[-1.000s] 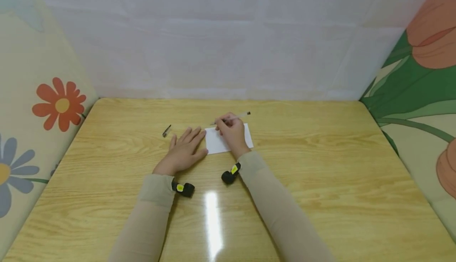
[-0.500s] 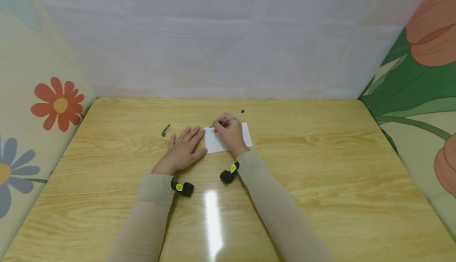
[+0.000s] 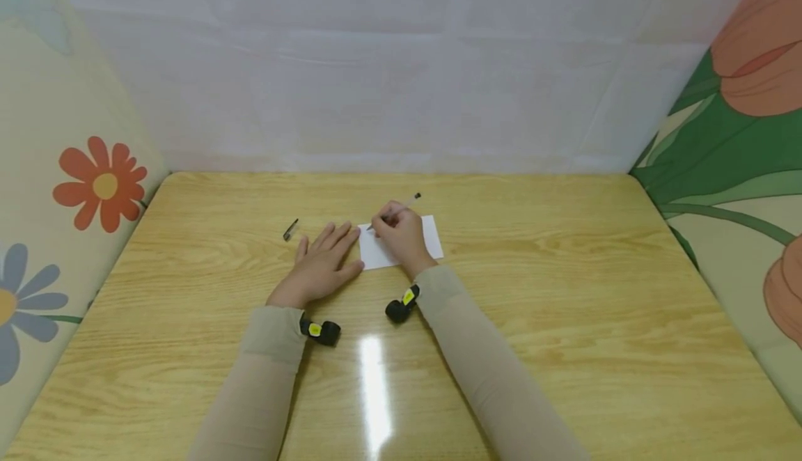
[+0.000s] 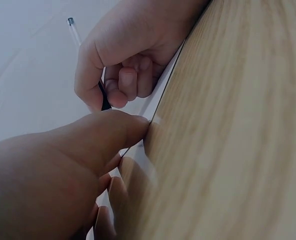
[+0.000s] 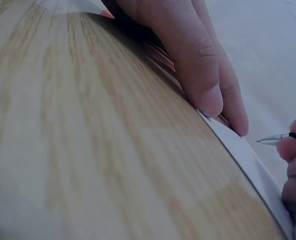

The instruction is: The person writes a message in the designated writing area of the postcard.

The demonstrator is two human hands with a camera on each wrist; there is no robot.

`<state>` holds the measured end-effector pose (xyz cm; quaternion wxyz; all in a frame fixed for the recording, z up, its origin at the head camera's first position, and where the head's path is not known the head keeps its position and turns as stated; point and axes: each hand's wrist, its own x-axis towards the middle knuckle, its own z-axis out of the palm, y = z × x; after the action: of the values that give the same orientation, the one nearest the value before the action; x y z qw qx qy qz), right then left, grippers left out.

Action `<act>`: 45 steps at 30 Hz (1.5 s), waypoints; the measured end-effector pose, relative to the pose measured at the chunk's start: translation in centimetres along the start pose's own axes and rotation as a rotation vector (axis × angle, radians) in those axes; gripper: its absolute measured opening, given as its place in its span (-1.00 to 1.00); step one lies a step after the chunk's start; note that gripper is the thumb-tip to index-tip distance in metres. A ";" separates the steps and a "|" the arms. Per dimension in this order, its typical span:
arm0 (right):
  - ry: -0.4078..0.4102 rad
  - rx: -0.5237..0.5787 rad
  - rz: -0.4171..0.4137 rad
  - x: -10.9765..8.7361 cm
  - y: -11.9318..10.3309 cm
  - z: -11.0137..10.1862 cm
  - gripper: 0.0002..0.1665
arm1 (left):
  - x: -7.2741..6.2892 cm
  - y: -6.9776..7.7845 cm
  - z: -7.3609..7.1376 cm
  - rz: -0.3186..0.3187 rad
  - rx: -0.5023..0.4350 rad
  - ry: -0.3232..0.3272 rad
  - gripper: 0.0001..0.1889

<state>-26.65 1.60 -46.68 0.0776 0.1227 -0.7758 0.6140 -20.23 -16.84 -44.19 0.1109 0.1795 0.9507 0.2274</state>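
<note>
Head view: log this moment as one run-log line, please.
left hand: palm down, touching left edge of paper | right hand: holds pen over paper | pen cap: on table

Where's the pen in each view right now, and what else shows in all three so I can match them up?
Head: pen close to the picture's middle, held in the right hand.
Left wrist: pen in the upper left, partly hidden by the fingers.
Right wrist: pen at the right edge; only its tip end shows.
Shared landmark: the white paper, with the left hand's thumb at its edge.
</note>
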 end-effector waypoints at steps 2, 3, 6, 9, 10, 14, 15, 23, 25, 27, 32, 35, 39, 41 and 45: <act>-0.001 -0.014 -0.006 0.0 0.0 0.0 -0.88 | 0.1 0.0 0.0 0.000 0.001 0.001 -0.26; -0.001 -0.023 -0.011 0.1 0.0 0.0 -0.89 | 0.1 0.0 0.0 0.001 0.000 0.005 -0.26; -0.004 -0.041 -0.020 0.1 0.0 0.0 -0.90 | 0.0 0.0 0.0 -0.001 0.002 0.009 -0.26; -0.013 -0.045 -0.024 0.1 0.0 0.1 -0.90 | 0.0 0.0 0.0 0.000 0.004 0.015 -0.26; -0.017 -0.042 -0.023 0.1 0.0 0.1 -0.90 | 0.0 0.0 -0.1 -0.002 0.004 0.014 -0.26; -0.033 -0.031 -0.014 0.1 -0.1 0.2 -0.90 | 0.0 -0.1 -0.1 -0.005 0.007 0.009 -0.26; -0.035 -0.030 -0.012 0.1 -0.1 0.2 -0.90 | 0.0 -0.1 -0.2 -0.006 0.008 0.007 -0.26; -0.042 -0.055 -0.004 0.2 -0.2 0.2 -0.90 | 0.0 0.0 -0.3 -0.001 -0.001 0.019 -0.26; -0.041 -0.055 -0.004 0.2 -0.2 0.2 -0.90 | 0.0 0.0 -0.3 -0.001 0.002 0.018 -0.26; -0.039 -0.059 -0.008 0.2 -0.1 0.2 -0.90 | 0.0 0.0 -0.2 0.001 0.003 0.020 -0.26; -0.043 -0.064 -0.005 0.1 -0.1 0.3 -0.90 | 0.0 0.1 -0.2 0.002 -0.006 0.024 -0.26; -0.045 -0.069 -0.002 0.1 0.0 0.3 -0.90 | 0.0 0.0 -0.1 0.002 -0.002 0.022 -0.26; -0.045 -0.077 -0.006 0.1 0.0 0.2 -0.90 | 0.0 0.0 0.0 0.003 0.000 0.023 -0.26; -0.048 -0.076 -0.008 0.0 0.0 0.1 -0.91 | 0.0 0.0 0.0 0.001 0.001 0.021 -0.26; -0.056 -0.071 -0.011 -0.1 0.1 0.1 -0.91 | -0.1 0.1 0.0 0.001 0.000 0.019 -0.27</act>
<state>-26.61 1.54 -46.81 0.0634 0.1414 -0.7983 0.5820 -20.16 -16.80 -44.10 0.1018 0.1778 0.9516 0.2290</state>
